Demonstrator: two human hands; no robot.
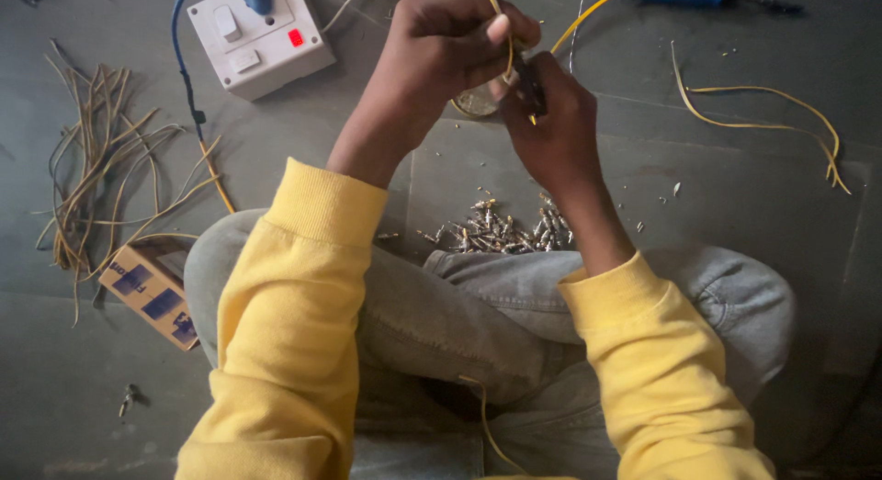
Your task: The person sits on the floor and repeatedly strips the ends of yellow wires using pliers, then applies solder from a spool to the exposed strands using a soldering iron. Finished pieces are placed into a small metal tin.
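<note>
While I am watching over the grey floor, the left hand is closing thumb and fingers on a thin yellow wire running near upright past its fingertips. Touching it, the right hand is gripping a small dark tool lying just beside that wire. Left of my knee a tan cardboard box with blue panels is lying tilted; a heap of small metal connectors is sitting below the hands.
</note>
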